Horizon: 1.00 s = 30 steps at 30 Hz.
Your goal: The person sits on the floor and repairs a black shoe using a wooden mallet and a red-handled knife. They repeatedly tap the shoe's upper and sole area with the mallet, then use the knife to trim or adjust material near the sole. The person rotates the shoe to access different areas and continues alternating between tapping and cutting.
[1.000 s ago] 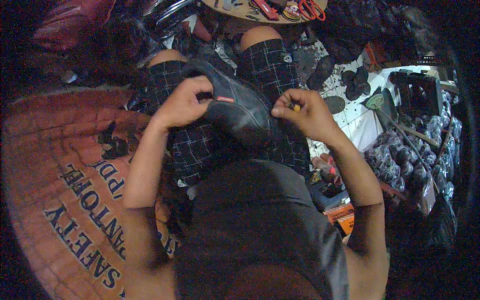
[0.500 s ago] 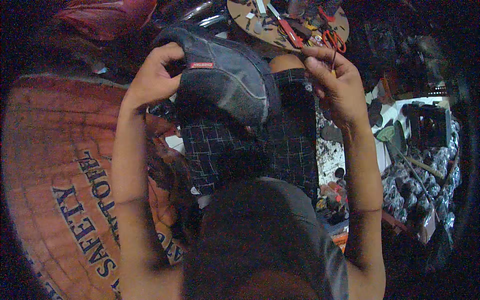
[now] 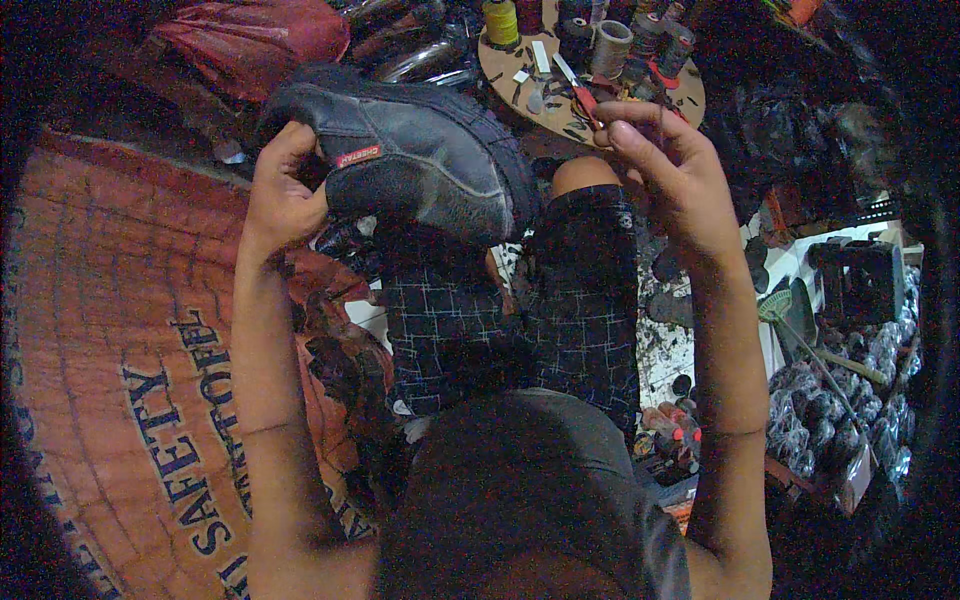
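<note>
A black leather shoe (image 3: 425,165) with grey stitching and a small red tag is held up over my lap. My left hand (image 3: 285,190) grips it at the ankle opening, thumb outside, the other fingers hidden inside or behind it. The sole's edge faces away to the right. Apart from the shoe, my right hand (image 3: 675,175) is raised with thumb and index finger brought together near the round table. What the pinch holds, if anything, is too small and dark to make out. Just beyond these fingertips, on the table, lies a red-handled blade tool (image 3: 583,97).
The round table (image 3: 515,75) ahead carries thread spools, one yellow spool (image 3: 501,24), and dark scraps. An orange woven sack (image 3: 100,300) fills the left. At right lie plastic-wrapped bundles (image 3: 830,390), a black crate (image 3: 855,275) and a green long-handled tool (image 3: 775,305).
The shoe has shifted left and turned, showing more of its side. My right hand stays raised, its fingertips slightly lower. The view has tilted, bringing more spools on the table into sight.
</note>
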Each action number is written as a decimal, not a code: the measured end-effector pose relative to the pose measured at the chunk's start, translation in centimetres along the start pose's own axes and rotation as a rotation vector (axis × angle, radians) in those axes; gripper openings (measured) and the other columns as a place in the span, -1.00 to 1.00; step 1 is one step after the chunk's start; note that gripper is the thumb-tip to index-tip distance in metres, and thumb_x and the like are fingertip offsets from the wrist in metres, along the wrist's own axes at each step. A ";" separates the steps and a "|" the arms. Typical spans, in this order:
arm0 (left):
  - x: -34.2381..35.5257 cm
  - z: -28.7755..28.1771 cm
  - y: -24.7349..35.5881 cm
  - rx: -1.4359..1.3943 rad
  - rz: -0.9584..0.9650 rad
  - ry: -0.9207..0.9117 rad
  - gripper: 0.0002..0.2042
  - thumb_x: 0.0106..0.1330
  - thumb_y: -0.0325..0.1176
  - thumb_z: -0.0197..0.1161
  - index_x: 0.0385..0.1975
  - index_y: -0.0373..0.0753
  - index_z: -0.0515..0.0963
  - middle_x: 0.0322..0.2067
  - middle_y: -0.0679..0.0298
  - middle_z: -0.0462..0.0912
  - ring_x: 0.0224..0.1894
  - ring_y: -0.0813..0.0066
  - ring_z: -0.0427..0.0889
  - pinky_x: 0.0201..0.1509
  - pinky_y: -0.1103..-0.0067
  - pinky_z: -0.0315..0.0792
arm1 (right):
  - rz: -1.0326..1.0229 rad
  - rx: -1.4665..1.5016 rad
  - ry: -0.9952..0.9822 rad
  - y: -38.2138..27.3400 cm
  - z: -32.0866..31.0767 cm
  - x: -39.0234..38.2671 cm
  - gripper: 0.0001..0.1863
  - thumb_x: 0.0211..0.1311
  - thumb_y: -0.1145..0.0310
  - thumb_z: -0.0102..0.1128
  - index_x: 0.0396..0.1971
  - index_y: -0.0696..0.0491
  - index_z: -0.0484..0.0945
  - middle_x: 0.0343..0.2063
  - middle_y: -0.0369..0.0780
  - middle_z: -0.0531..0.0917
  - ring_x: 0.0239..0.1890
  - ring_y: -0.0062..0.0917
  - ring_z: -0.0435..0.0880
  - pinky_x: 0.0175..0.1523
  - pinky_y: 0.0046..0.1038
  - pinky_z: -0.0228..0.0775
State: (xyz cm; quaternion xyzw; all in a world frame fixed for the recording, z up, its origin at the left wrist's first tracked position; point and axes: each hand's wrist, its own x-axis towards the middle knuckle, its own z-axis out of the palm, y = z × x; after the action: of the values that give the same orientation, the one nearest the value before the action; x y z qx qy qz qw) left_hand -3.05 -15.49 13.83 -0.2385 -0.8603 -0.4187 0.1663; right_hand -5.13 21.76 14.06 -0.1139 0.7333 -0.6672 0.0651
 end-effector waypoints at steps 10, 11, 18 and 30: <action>-1.1 0.4 -1.0 0.091 -0.032 0.099 -0.74 -0.03 -0.44 0.45 -0.59 -0.28 0.41 -0.54 0.34 0.42 -0.43 0.51 0.40 -0.31 0.55 0.28 | 0.054 0.070 -0.110 -0.2 1.9 -0.2 -0.56 0.32 0.21 0.32 0.12 0.07 0.54 -0.17 -0.31 0.67 -0.44 -0.85 0.50 -0.43 -0.78 0.22; -1.2 0.5 -1.0 0.110 -0.030 0.107 -0.75 -0.05 -0.46 0.43 -0.60 -0.27 0.39 -0.56 0.33 0.41 -0.45 0.50 0.40 -0.32 0.55 0.28 | 0.068 0.075 -0.091 -0.1 1.9 -0.3 -0.56 0.31 0.22 0.33 0.12 0.07 0.54 -0.16 -0.30 0.67 -0.42 -0.83 0.52 -0.40 -0.77 0.25; -1.8 0.9 -1.3 0.266 0.014 0.033 -0.72 -0.04 -0.39 0.61 -0.52 -0.21 0.54 -0.51 0.40 0.51 -0.44 0.56 0.46 -0.36 0.54 0.37 | 0.096 -0.050 -0.175 0.8 2.2 -0.4 -0.62 0.28 0.25 0.37 0.01 0.12 0.58 -0.27 -0.30 0.69 -0.42 -0.74 0.57 -0.29 -0.63 0.36; -1.1 3.6 0.0 -0.099 -0.039 -0.221 -0.82 0.01 -0.46 0.39 -0.52 -0.29 0.47 -0.49 0.27 0.46 -0.34 0.43 0.49 -0.16 0.52 0.37 | 0.473 1.034 -0.096 4.1 4.5 -2.0 -0.76 0.37 0.23 0.26 -0.10 0.05 0.64 -0.45 -0.46 0.57 -0.60 -0.81 0.39 -0.52 -0.66 0.25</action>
State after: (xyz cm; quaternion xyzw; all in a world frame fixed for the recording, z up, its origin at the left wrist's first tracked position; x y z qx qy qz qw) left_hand -2.47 -12.91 11.11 -0.2742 -0.8561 -0.4351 0.0504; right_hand -2.47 18.31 9.47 0.0698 0.3130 -0.9007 0.2930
